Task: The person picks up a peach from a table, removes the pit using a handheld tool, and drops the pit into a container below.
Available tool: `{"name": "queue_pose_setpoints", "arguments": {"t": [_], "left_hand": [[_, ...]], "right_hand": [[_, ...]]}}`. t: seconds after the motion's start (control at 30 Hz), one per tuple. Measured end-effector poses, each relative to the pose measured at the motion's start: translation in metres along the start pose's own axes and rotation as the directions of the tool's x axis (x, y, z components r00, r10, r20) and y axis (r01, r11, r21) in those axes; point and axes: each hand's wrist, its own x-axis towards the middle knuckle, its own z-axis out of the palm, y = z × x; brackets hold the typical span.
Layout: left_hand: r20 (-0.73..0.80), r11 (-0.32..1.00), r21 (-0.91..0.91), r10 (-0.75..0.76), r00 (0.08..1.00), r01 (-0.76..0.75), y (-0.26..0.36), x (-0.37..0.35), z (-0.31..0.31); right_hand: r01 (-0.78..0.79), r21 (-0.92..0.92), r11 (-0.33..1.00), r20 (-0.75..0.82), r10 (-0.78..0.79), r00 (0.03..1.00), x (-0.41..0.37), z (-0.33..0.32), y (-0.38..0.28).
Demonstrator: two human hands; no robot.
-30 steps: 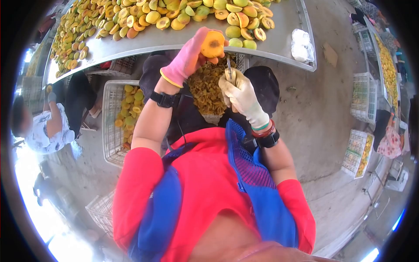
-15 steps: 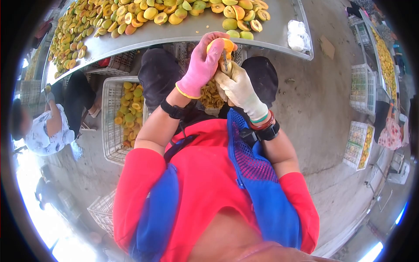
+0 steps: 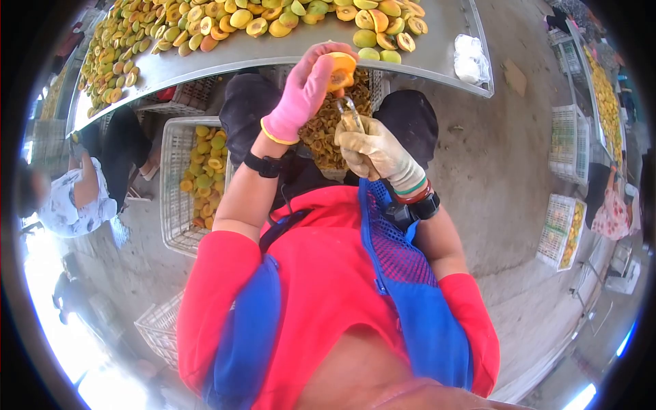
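Observation:
My left hand [image 3: 306, 94], in a pink glove, is closed around a peach half [image 3: 341, 72] with its orange cut face showing. My right hand [image 3: 372, 149], in a whitish glove, grips a pitting tool [image 3: 350, 116] by its handle. The tool's looped metal end points up, just below the fruit and apart from it. Under my hands, between my knees, a container holds many brownish scraps, apparently pits [image 3: 321, 133]. Ahead, a pile of halved peaches [image 3: 205, 26] lies on a metal table [image 3: 287, 56].
Left of my knee stands a white crate [image 3: 172, 229] with peaches in it. A clear plastic bag [image 3: 471, 60] lies at the table's right corner. Another person [image 3: 75, 198] sits at left; more crates [image 3: 562, 232] and a person [image 3: 611, 212] are at right.
My right hand has drawn the pitting tool down and away from the peach half. My left hand has shifted slightly left and turned the fruit's cut face into view.

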Motion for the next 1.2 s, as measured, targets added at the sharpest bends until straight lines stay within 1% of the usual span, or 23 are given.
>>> {"name": "queue_pose_setpoints", "arguments": {"t": [0.07, 0.1, 0.13, 0.17, 0.2, 0.23, 0.33, 0.37, 0.47, 0.57, 0.67, 0.7, 0.73, 0.8, 0.83, 0.9, 0.97, 1.07, 1.1, 1.2], "left_hand": [[-0.031, 0.994, 0.088, 0.063, 0.998, -0.06, 0.0, -0.005, -0.005], [0.018, 0.974, 0.206, 0.093, 0.996, -0.095, 0.003, -0.006, -0.01], [0.093, 0.89, 0.395, 0.208, 0.974, -0.228, 0.005, -0.007, -0.01], [0.19, 0.752, 0.555, 0.301, 0.934, -0.356, 0.008, -0.008, -0.01], [0.303, 0.568, 0.675, 0.368, 0.879, -0.47, 0.016, -0.008, -0.007], [0.34, 0.583, 0.678, 0.292, 0.894, -0.448, 0.022, -0.011, -0.003], [0.461, 0.435, 0.715, 0.295, 0.837, -0.548, 0.017, -0.013, 0.0], [0.439, 0.435, 0.74, 0.265, 0.859, -0.513, 0.017, -0.015, 0.003], [0.257, 0.624, 0.692, 0.256, 0.932, -0.363, 0.013, -0.015, 0.007], [0.081, 0.649, 0.701, 0.337, 0.938, -0.294, 0.004, -0.016, 0.009], [-0.026, 0.823, 0.561, 0.13, 0.991, -0.093, -0.006, -0.023, 0.002], [-0.035, 0.886, 0.46, -0.045, 0.998, 0.056, 0.001, -0.024, 0.002], [-0.024, 0.911, 0.353, -0.219, 0.975, 0.213, 0.013, -0.025, 0.003], [0.07, 0.935, 0.142, -0.338, 0.939, 0.326, 0.018, -0.03, 0.007], [0.127, 0.959, 0.035, -0.283, 0.951, 0.28, 0.014, -0.034, 0.009], [0.161, 0.978, -0.121, -0.148, 0.976, 0.169, 0.013, -0.034, 0.014], [0.116, 0.977, -0.21, -0.003, 0.993, 0.028, 0.015, -0.031, 0.022], [0.006, 0.952, -0.269, -0.148, 0.989, 0.144, 0.014, -0.027, 0.028], [-0.01, 0.96, -0.255, -0.127, 0.992, 0.12, 0.015, -0.027, 0.028], [-0.053, 0.975, -0.214, -0.065, 0.996, 0.053, 0.017, -0.026, 0.028]], "right_hand": [[0.104, -0.063, 0.993, -0.136, -0.112, 0.984, 0.002, -0.001, 0.0], [0.158, -0.007, 0.987, -0.188, -0.156, 0.97, 0.006, -0.003, -0.001], [0.254, 0.018, 0.967, -0.209, -0.244, 0.947, 0.01, -0.007, -0.002], [0.295, -0.035, 0.955, -0.284, -0.292, 0.913, 0.013, -0.009, -0.004], [0.331, -0.091, 0.939, -0.353, -0.341, 0.871, 0.014, -0.009, -0.009], [0.344, -0.085, 0.935, -0.375, -0.35, 0.858, 0.015, -0.01, -0.012], [0.304, -0.177, 0.936, -0.287, -0.345, 0.894, 0.014, -0.016, -0.02], [0.295, -0.137, 0.946, -0.285, -0.323, 0.903, 0.01, -0.014, -0.022], [0.332, -0.105, 0.937, -0.292, -0.348, 0.891, 0.009, -0.014, -0.02], [0.339, -0.055, 0.939, -0.289, -0.34, 0.895, 0.008, -0.013, -0.019], [0.413, -0.054, 0.909, -0.267, -0.412, 0.871, 0.011, -0.012, -0.016], [0.418, -0.079, 0.905, -0.281, -0.423, 0.862, 0.012, -0.01, -0.016], [0.422, -0.104, 0.9, -0.295, -0.434, 0.851, 0.013, -0.008, -0.016], [0.436, -0.126, 0.891, -0.325, -0.453, 0.83, 0.013, -0.006, -0.015], [0.447, -0.123, 0.886, -0.339, -0.461, 0.82, 0.014, -0.005, -0.014], [0.467, -0.113, 0.877, -0.34, -0.475, 0.812, 0.015, -0.004, -0.012], [0.482, -0.1, 0.87, -0.312, -0.488, 0.815, 0.016, -0.002, -0.009], [0.422, -0.252, 0.871, -0.377, -0.49, 0.786, 0.016, 0.009, -0.011], [0.466, -0.274, 0.841, -0.361, -0.539, 0.761, 0.017, 0.01, -0.01], [0.46, -0.402, 0.792, -0.361, -0.598, 0.715, 0.013, 0.007, -0.01]]}}
